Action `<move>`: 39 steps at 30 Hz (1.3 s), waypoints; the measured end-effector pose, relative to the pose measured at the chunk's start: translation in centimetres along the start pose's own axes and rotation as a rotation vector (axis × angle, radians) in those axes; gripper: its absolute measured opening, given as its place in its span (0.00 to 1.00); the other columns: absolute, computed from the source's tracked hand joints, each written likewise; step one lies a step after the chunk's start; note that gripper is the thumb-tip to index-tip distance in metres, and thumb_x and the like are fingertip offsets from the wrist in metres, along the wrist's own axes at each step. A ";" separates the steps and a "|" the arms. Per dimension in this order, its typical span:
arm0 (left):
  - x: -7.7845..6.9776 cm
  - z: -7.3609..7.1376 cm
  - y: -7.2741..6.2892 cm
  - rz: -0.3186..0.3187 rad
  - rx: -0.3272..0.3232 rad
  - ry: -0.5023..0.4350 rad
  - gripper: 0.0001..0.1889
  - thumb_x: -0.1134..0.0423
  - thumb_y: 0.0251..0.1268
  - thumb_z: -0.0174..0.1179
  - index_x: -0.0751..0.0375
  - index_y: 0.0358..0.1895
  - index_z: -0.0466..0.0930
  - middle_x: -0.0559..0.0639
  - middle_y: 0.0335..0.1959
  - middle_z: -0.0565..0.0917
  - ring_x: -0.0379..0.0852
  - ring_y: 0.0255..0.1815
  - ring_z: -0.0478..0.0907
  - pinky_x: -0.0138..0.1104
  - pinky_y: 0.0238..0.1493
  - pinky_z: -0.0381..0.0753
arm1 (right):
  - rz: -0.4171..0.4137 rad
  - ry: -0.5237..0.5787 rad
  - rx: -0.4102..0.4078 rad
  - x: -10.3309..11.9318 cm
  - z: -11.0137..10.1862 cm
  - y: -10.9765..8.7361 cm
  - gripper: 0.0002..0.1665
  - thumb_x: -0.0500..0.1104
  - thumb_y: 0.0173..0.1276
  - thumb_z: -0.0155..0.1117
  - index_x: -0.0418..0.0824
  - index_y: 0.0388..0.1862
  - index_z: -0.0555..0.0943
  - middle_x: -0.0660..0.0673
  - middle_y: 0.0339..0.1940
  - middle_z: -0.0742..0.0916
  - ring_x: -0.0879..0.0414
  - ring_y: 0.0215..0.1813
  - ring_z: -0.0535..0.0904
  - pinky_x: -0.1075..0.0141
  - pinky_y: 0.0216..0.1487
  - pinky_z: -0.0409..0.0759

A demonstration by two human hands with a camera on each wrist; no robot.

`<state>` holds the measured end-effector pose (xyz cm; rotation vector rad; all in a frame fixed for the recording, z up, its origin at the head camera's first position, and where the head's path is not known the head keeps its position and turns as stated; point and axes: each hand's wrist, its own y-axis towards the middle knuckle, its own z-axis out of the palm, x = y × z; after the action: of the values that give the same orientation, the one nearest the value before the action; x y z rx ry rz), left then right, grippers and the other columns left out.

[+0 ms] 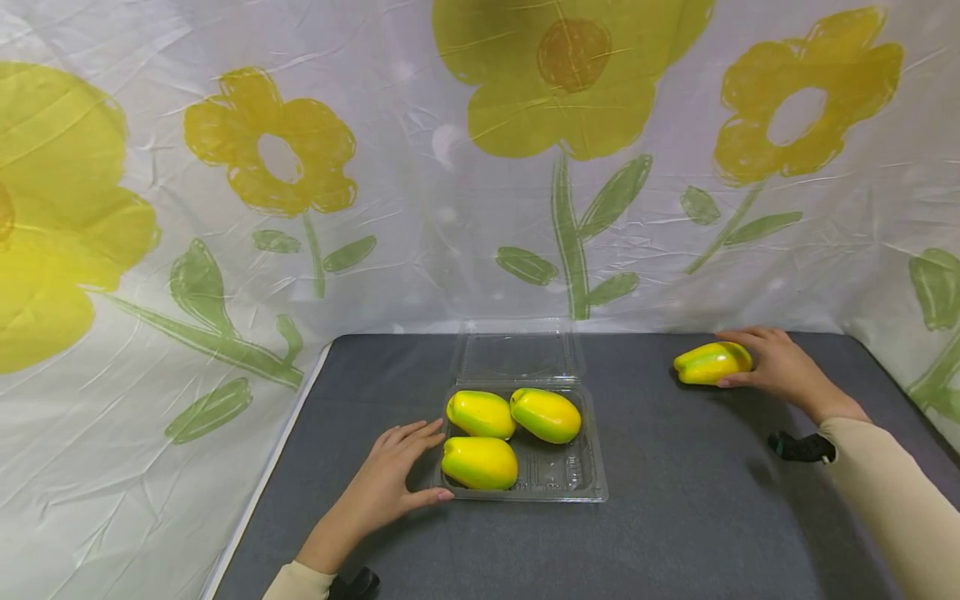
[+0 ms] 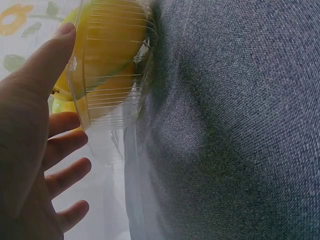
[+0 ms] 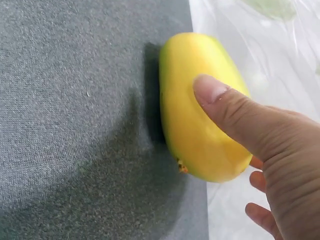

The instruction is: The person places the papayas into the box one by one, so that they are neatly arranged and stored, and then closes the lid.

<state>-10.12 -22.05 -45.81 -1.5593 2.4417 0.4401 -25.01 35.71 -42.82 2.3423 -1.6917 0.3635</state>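
Observation:
My right hand (image 1: 783,371) grips a yellow-green papaya (image 1: 712,363) at the table's far right. Its thumb (image 3: 210,90) lies across the near side of the fruit, and the other fingers are mostly hidden behind. A dark shadow borders the papaya on the cloth. At the left side of a clear plastic clamshell box (image 1: 558,479), my left hand (image 1: 386,479) spreads its thumb and fingers along the rim. Inside the box are a back left papaya (image 1: 480,414), a back right papaya (image 1: 546,415) and a front left papaya (image 1: 480,463). The box's front right part holds no fruit.
The box's lid (image 1: 517,354) is folded open toward the back. Dark grey cloth covers the table (image 1: 637,533). Behind it and at both sides hangs a white curtain (image 1: 420,208) printed with yellow flowers, meeting the table's back edge.

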 end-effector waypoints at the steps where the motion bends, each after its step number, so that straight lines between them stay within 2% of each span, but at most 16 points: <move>1: 0.0 0.0 0.0 -0.001 0.000 0.001 0.50 0.20 0.49 0.52 0.51 0.69 0.73 0.42 0.75 0.68 0.52 0.75 0.65 0.60 0.76 0.60 | 0.006 -0.001 0.014 -0.1 0.0 0.0 0.52 0.61 0.54 0.76 0.39 0.72 0.69 0.25 0.69 0.70 0.25 0.67 0.60 0.27 0.59 0.62; 14: -0.1 0.0 0.0 -0.017 0.012 -0.004 0.50 0.20 0.48 0.52 0.51 0.69 0.73 0.42 0.75 0.68 0.52 0.76 0.65 0.60 0.76 0.60 | 0.029 0.018 0.087 -1.2 -0.2 0.3 0.54 0.60 0.54 0.76 0.38 0.74 0.66 0.22 0.71 0.68 0.23 0.67 0.59 0.25 0.60 0.60; 30: 0.1 0.0 -0.1 -0.001 -0.005 -0.004 0.49 0.20 0.49 0.52 0.51 0.69 0.73 0.42 0.75 0.69 0.52 0.75 0.65 0.59 0.76 0.60 | 0.102 0.027 0.128 -1.8 -0.4 0.3 0.55 0.62 0.55 0.75 0.39 0.75 0.65 0.25 0.68 0.73 0.27 0.63 0.64 0.29 0.52 0.69; 39: 0.0 0.0 0.0 -0.002 -0.005 0.004 0.49 0.20 0.49 0.52 0.51 0.69 0.73 0.42 0.75 0.69 0.52 0.75 0.65 0.60 0.75 0.61 | 0.068 0.027 0.117 -1.6 -0.5 0.5 0.54 0.62 0.54 0.75 0.39 0.74 0.67 0.26 0.71 0.71 0.25 0.65 0.64 0.27 0.55 0.67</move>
<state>-10.10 -22.04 -45.78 -1.5652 2.4436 0.4435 -25.96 37.15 -42.86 2.3532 -1.7873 0.5174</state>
